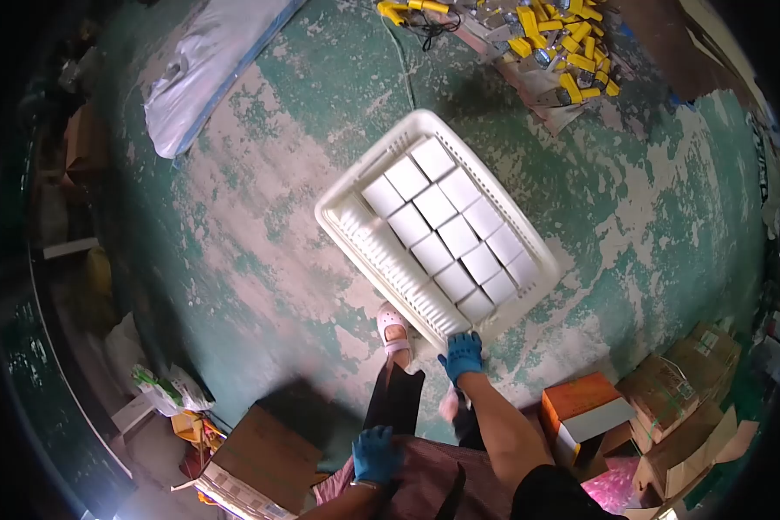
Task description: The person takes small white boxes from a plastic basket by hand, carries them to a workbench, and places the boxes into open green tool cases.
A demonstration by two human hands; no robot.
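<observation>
A white plastic basket (336, 184) stands on the floor ahead of me, turned at an angle. Inside it, several small white boxes (435, 204) sit in close rows, with a bare ribbed strip along the left side. My right hand (462, 357), in a blue glove, has its fingers hooked over the basket's near rim. Down by my lap, in front of the reddish apron (433, 472), is my left hand (375, 455), also blue-gloved. Its fingers look loosely apart, with nothing visible in them.
Yellow-handled tools (572, 43) lie heaped at the top right. A white sack (204, 74) lies at the upper left. Cardboard boxes stand near me, one on the left (264, 459) and several on the right (663, 394). My foot in a pink clog (391, 322) is beside the basket.
</observation>
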